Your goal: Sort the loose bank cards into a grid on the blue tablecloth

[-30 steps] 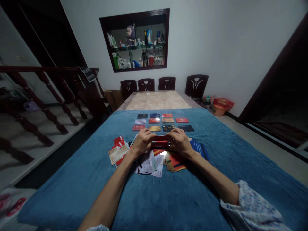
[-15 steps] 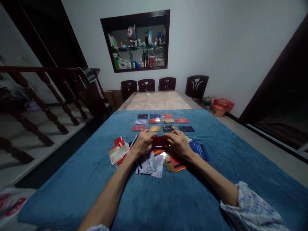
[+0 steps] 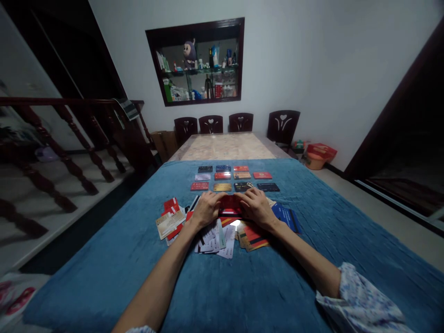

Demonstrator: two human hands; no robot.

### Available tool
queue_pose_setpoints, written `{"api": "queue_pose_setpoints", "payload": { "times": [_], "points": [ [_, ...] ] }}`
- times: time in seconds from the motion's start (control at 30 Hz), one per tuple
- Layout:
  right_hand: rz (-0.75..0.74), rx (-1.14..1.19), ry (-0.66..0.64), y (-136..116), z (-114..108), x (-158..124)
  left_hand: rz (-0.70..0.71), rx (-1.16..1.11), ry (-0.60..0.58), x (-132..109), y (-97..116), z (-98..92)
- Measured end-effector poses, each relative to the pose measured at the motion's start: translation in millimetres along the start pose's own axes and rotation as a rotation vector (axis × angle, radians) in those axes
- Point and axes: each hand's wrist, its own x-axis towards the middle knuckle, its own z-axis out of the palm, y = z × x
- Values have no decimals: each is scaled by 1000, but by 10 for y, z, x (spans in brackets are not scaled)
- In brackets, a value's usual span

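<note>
My left hand (image 3: 207,207) and my right hand (image 3: 255,206) both grip a red card (image 3: 231,205), one at each end, just above a loose pile of cards (image 3: 222,231) on the blue cloth (image 3: 243,286). Fingers of both hands are curled round the card's edges. Beyond the hands lie three neat rows of cards (image 3: 234,178), face up. More loose cards spread to the left (image 3: 169,217) and right (image 3: 286,215) of the hands.
The cloth covers the near part of a long table (image 3: 225,145) with a bare marble top behind. Several dark chairs (image 3: 239,122) stand at the far end. A wall niche with bottles (image 3: 197,62) hangs above. A wooden railing (image 3: 69,134) runs on the left.
The hands have stayed on the red card and drawn slightly closer together. The camera tilted up a little.
</note>
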Motion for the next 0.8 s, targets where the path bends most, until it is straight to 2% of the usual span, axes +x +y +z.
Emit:
{"api": "queue_pose_setpoints", "payload": {
  "times": [0.5, 0.8],
  "points": [
    [-25, -5, -95, 65, -60, 18, -33, -31, 43, -6, 1, 52],
    [-25, -102, -171, 56, -133, 43, -35, 7, -53, -15, 100, -49]
  ]
}}
